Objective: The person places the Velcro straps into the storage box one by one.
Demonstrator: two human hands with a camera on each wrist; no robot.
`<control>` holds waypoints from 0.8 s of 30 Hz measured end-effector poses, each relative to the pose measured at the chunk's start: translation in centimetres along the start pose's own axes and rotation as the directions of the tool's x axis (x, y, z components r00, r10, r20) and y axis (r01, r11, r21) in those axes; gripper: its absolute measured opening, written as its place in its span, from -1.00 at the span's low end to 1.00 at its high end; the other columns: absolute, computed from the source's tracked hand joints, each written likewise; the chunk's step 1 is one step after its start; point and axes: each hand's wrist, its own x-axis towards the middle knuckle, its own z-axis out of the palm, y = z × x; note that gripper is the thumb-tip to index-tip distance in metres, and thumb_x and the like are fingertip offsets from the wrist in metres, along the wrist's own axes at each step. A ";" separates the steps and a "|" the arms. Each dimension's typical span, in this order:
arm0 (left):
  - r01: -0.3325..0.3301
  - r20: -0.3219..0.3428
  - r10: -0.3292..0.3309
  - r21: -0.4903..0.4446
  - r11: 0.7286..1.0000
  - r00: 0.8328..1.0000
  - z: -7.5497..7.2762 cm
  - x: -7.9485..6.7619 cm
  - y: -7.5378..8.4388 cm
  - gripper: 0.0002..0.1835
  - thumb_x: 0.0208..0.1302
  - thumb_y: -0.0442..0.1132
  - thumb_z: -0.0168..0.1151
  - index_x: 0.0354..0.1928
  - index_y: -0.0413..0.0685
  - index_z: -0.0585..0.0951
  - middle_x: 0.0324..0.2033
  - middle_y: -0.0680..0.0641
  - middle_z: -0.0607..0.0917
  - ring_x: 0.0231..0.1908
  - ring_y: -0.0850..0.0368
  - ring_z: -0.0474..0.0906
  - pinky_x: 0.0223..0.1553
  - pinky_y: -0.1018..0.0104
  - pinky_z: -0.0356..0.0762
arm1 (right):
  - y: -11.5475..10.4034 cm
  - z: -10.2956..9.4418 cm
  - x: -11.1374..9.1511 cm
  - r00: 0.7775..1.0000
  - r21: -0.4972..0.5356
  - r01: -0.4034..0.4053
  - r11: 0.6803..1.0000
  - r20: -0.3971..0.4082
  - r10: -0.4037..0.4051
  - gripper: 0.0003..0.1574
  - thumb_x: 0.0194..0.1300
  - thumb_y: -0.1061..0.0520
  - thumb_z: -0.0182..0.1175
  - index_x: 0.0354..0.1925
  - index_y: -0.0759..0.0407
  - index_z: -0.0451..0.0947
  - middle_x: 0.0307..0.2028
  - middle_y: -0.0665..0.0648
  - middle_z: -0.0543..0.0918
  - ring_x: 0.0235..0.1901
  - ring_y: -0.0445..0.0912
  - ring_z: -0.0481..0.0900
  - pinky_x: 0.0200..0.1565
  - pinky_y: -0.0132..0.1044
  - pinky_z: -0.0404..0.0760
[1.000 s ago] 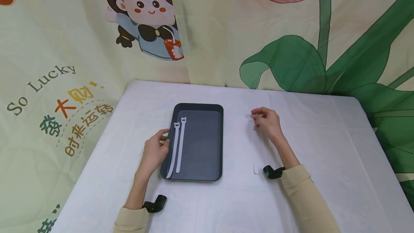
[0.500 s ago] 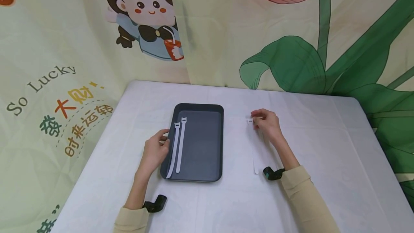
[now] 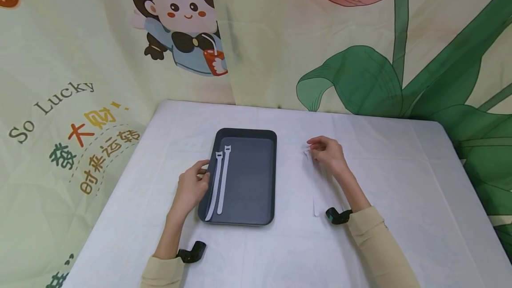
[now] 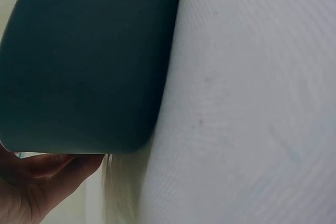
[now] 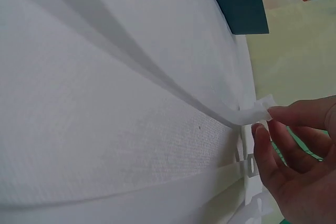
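Note:
My left hand [image 3: 193, 186] rests its fingertips against the left side of a dark grey tray [image 3: 252, 181]; the left wrist view shows the fingers [image 4: 58, 179] at the outer wall [image 4: 84, 77], partly hidden. Two white slotted-head hook-and-loop cable ties [image 3: 222, 186] lie lengthwise along the tray's left half. To the right of the tray, my right hand [image 3: 330, 157] pinches the head end of another white cable tie [image 5: 254, 113], raised so that its band curves away toward the table. Close below those fingers, another white cable tie [image 5: 210, 179] lies on the cloth.
A white cloth [image 3: 288, 252] covers the table, making the white ties hard to see. Further slotted heads [image 5: 254, 208] show under the right hand. A printed curtain [image 3: 264, 57] hangs behind the table's back edge.
My right hand has shifted slightly left with the cable tie's head end, turning it up off the table. My left hand and the tray have stayed put.

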 end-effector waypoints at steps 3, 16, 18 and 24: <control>-0.002 -0.001 0.002 0.001 1.000 1.000 0.0 0.0 0.0 -0.53 0.43 -0.39 0.06 0.35 -0.23 0.51 -0.03 -0.40 0.72 -0.17 -0.21 0.74 -0.20 0.04 0.69 | -0.1 0.1 -0.1 1.000 -0.017 0.003 1.000 0.005 -0.003 -0.66 0.39 0.33 0.20 0.10 0.24 0.66 -0.08 0.26 0.72 -0.16 0.05 0.62 -0.24 -0.35 0.62; -0.006 0.000 0.006 -0.005 1.000 1.000 -0.3 -0.1 -0.1 -0.54 0.43 -0.39 0.07 0.34 -0.24 0.52 -0.04 -0.40 0.72 -0.16 -0.21 0.75 -0.21 0.07 0.68 | -0.1 -0.1 -0.4 1.000 0.002 -0.005 1.000 0.031 0.005 -0.73 0.46 0.22 0.21 0.06 0.24 0.70 -0.09 0.27 0.71 -0.26 0.05 0.69 -0.20 -0.31 0.66; -0.010 0.003 0.010 -0.009 1.000 1.000 -0.3 0.0 -0.1 -0.54 0.43 -0.38 0.06 0.35 -0.23 0.52 -0.04 -0.39 0.72 -0.17 -0.20 0.74 -0.22 0.08 0.67 | -0.2 -0.2 -0.5 1.000 0.016 0.001 1.000 0.027 -0.001 -0.73 0.47 0.21 0.21 0.06 0.24 0.69 -0.09 0.26 0.71 -0.29 0.05 0.71 -0.20 -0.29 0.68; -0.024 0.009 0.024 -0.018 1.000 1.000 -0.3 0.1 -0.4 -0.55 0.44 -0.38 0.06 0.34 -0.24 0.52 -0.03 -0.41 0.72 -0.15 -0.23 0.75 -0.21 0.05 0.69 | -0.6 -0.5 -0.6 1.000 0.090 0.005 0.996 0.030 -0.007 -0.72 0.46 0.21 0.23 0.07 0.27 0.67 -0.06 0.28 0.71 -0.31 0.00 0.72 -0.17 -0.19 0.76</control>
